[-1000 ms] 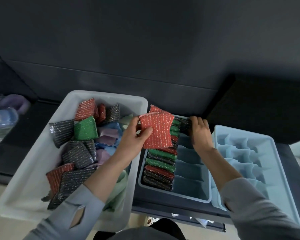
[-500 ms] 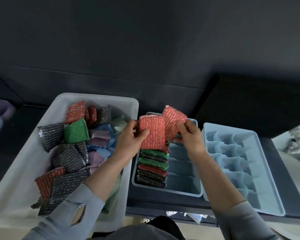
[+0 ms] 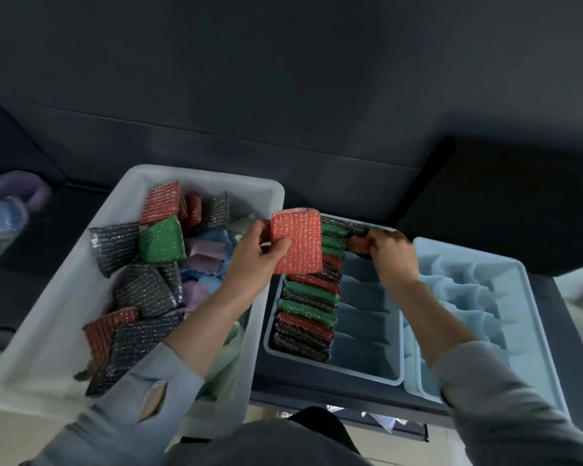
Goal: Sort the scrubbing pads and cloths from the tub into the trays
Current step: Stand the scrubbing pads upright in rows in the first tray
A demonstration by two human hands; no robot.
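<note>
Gripping a red scrubbing pad (image 3: 297, 242) upright between thumb and fingers, the person's left hand (image 3: 253, 255) holds it above the gap between the tub and the nearer tray, seen from the head camera. Across from it, the right hand (image 3: 391, 255) reaches to the far end of the grey-blue tray (image 3: 367, 373), its fingers curled round a second, darker red pad (image 3: 358, 245) at the top of the row; how deep that pad sits in its slot cannot be told. Along the tray's left column, a row of packed pads (image 3: 308, 312) stands on edge in green, red and dark glitter, while the compartments to the right of it hold nothing visible.

Left of the tray sits the white tub (image 3: 48, 331), with loose pads heaped inside: a green pad (image 3: 162, 240) near the far end, a red one (image 3: 160, 203) just behind it, dark grey pads (image 3: 115, 245) beside and below. Crumpled cloths (image 3: 204, 253) in blue, lilac and pale green lie along the tub's right side, partly under the left forearm.

Touching the first tray on its right, a pale blue tray (image 3: 505, 274) with wavy dividers lies partly under the right sleeve (image 3: 505, 391). All three containers rest on a dark bench (image 3: 569, 381). At the far left edge, blurred purple and blue items (image 3: 4, 203) lie on a dark surface.
</note>
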